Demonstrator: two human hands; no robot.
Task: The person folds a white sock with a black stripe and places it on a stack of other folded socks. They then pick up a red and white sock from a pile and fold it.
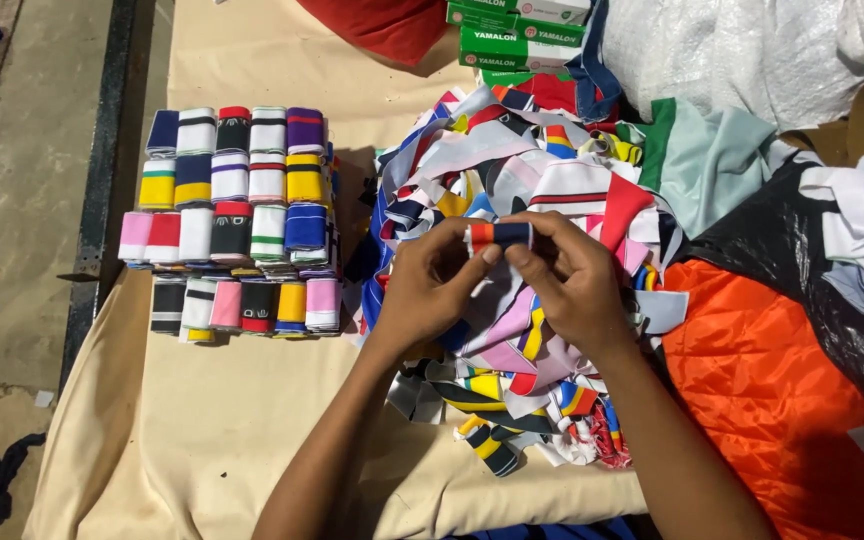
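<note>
My left hand and my right hand meet over a heap of loose striped fabric strips. Together they pinch a small folded strip with navy, red and white bands, held by the fingertips of both hands just above the heap. To the left, several folded strips stand in neat rows on the beige cloth-covered table. More loose strips lie under my wrists toward the near table edge.
Green and white boxes sit at the back. A red cloth lies beside them. Orange padded fabric and black plastic fill the right. A white sack is back right. The concrete floor is left of the table.
</note>
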